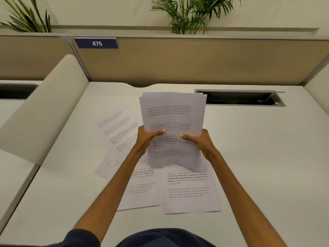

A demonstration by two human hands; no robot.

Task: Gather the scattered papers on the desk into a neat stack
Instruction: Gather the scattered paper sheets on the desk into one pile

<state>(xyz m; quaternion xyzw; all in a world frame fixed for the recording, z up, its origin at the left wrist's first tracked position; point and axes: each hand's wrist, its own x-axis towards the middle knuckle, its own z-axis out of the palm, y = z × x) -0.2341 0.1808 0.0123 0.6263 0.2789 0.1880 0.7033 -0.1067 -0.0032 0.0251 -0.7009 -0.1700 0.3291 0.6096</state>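
I hold a bundle of printed white papers upright above the middle of the desk. My left hand grips its left edge and my right hand grips its right edge, thumbs on the front sheet. The bundle's edges are uneven at the top. Loose printed sheets still lie flat on the desk below: one angled at the left, one partly under my left forearm, and one under the bundle at the right. A further sheet corner pokes out at the left.
The white desk has an open cable slot at the back right. A tan partition with a sign reading 475 runs behind. A curved white divider stands at the left. Plants rise behind the partition.
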